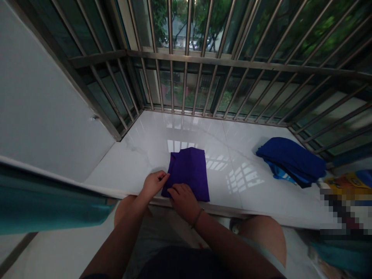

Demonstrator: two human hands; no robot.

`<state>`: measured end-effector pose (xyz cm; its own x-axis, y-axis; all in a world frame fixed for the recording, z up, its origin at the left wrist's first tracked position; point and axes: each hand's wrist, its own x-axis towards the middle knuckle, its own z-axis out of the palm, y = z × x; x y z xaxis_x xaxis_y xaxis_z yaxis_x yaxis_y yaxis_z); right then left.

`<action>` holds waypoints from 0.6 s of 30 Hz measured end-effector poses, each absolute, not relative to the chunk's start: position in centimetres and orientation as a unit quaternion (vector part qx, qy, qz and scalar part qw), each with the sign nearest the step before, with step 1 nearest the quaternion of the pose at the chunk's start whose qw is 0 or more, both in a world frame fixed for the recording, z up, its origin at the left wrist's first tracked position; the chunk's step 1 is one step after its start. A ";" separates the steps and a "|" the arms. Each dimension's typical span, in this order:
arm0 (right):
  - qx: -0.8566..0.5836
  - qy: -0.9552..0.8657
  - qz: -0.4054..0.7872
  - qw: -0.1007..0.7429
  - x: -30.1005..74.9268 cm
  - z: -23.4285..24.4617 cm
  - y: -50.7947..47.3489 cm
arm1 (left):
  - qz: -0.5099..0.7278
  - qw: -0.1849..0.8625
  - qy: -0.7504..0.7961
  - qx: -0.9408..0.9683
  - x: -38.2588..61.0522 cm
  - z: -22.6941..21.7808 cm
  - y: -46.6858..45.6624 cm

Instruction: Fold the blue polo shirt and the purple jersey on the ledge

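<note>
A folded purple cloth lies on the white tiled window ledge, close to its near edge. My left hand pinches the cloth's left edge near the lower corner, fingers closed on the fabric. My right hand rests on the cloth's near left corner, fingers curled and pressing down on it. A thin band sits on my right wrist. Both forearms reach up from below over the ledge's edge.
A pile of blue cloth lies at the right of the ledge. Metal window bars enclose the ledge's back and sides. A teal fabric hangs at lower left. Colourful items sit at far right.
</note>
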<state>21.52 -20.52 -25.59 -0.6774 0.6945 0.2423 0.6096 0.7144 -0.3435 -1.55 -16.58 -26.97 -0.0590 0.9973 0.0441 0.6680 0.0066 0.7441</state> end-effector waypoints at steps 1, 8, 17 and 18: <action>-0.373 -0.901 0.120 0.184 21.9 -25.8 -20.5 | 0.323 0.262 0.666 0.619 -1.5 -27.0 -15.9; -0.357 -0.912 0.092 0.180 22.4 -28.0 -20.6 | 0.316 0.197 0.598 0.710 1.0 -24.7 -4.7; -0.343 -0.920 0.067 0.176 22.5 -28.4 -20.5 | 0.110 0.316 0.477 0.813 3.1 -21.3 4.5; -0.342 -0.921 0.065 0.176 22.5 -28.4 -20.5 | 0.098 0.318 0.477 0.814 2.9 -21.0 4.5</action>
<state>22.51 -20.48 -28.43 -0.7046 0.6523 0.2794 0.6067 0.7579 -0.2397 2.89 4.50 -21.02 0.5259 0.8383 -0.1438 0.7139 -0.3430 0.6105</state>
